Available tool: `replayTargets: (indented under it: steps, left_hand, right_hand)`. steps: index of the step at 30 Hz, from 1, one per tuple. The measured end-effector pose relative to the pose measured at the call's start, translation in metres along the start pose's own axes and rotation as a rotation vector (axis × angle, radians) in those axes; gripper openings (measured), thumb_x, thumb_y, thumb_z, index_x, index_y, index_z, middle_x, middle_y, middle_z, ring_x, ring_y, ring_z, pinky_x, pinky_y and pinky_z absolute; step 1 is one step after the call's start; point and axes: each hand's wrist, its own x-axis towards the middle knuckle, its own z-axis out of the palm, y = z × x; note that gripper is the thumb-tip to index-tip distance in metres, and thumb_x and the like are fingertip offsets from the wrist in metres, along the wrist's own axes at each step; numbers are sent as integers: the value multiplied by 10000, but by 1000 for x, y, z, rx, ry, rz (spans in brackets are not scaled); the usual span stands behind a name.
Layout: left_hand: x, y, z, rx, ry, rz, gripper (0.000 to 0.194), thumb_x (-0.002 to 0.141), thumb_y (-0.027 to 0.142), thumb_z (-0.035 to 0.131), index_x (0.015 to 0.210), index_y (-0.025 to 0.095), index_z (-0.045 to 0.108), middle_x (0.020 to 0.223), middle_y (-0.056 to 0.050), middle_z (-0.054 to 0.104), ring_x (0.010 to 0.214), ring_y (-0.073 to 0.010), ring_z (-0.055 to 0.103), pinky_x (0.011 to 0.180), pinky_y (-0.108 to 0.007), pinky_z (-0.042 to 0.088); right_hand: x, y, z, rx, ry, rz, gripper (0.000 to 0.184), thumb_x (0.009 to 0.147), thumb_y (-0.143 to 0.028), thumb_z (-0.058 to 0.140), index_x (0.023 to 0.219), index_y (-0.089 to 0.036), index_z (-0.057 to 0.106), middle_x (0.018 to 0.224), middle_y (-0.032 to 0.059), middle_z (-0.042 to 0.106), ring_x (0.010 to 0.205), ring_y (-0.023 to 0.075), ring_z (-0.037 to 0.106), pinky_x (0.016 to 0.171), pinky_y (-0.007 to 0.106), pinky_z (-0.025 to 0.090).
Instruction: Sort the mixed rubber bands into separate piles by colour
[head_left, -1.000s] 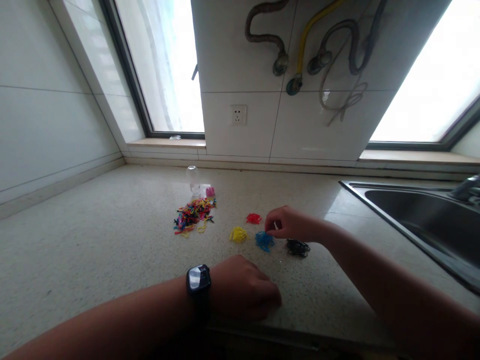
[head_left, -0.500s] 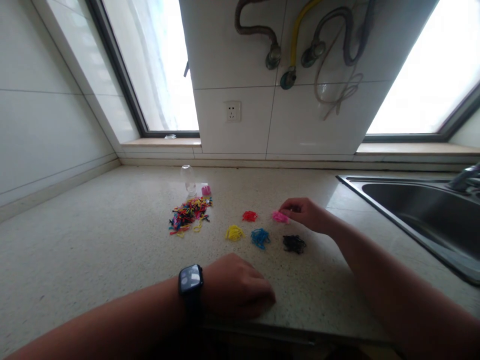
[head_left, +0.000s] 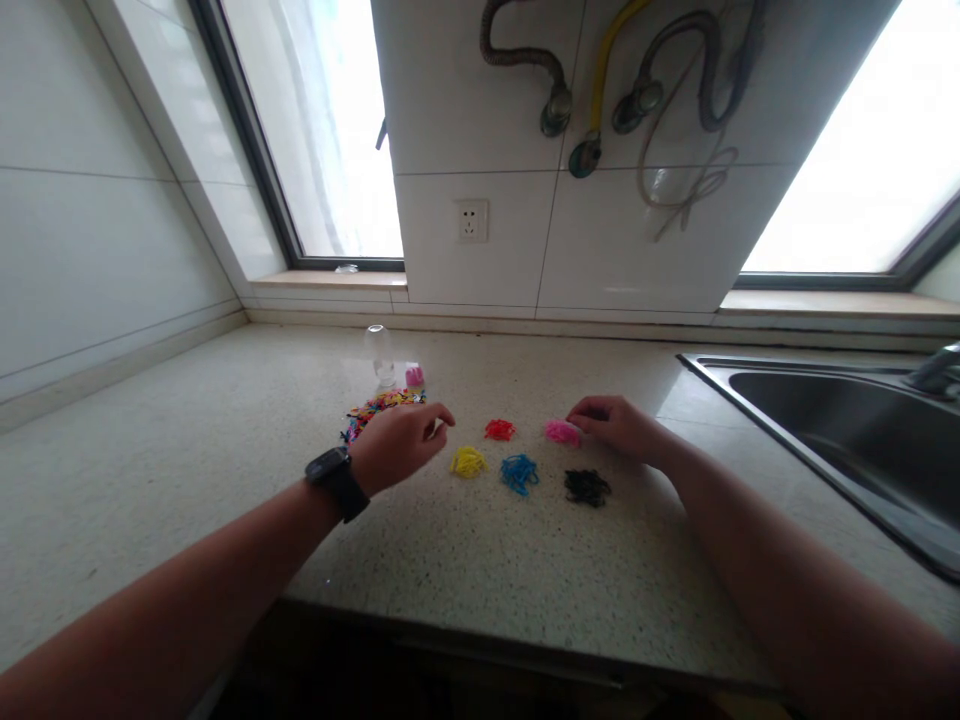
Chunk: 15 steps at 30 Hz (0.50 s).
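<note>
One pile of black bands lies nearest on the tabletop, about three o'clock from the blue bands. Towards ten, the left hand, thumb and forefinger parted, covers part of the mixed pile; towards two, the right hand touches the pink bands, its grip unclear. Likely light, soft and stretchy; pinch mid-strand.

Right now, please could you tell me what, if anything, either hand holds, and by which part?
The right hand is at the right edge of the pink pile; whether it grips any cannot be told. The left hand shows nothing held.
</note>
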Motion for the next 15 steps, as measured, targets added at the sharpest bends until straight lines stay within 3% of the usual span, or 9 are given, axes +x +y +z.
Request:
replayTargets:
  steps: [3,6,15]
  left_hand:
    - [9,-35,1,54,22,-105,246,926,243,484,1044,206,697,884,-53,720,733,-162,644,688,-275,457]
    - [10,-55,3,75,-21,-126,256,927,292,498,1041,227,718,950,-61,729,790,-179,660,712,-275,465]
    - [11,-62,3,64,-153,-92,229,894,307,550,984,283,759,942,-34,744,857,-198,673,755,-279,466]
  right_hand:
    - [0,-1,0,-22,-5,8,327,840,-462,605,915,-174,740,807,52,718,737,189,619,683,314,466]
    - [0,-2,0,-32,-22,3,340,842,-475,602,916,-172,737,815,57,719,753,195,622,688,317,465]
    - [-1,-6,0,-48,-37,8,348,843,-472,600,919,-162,738,817,74,723,759,210,616,692,335,470]
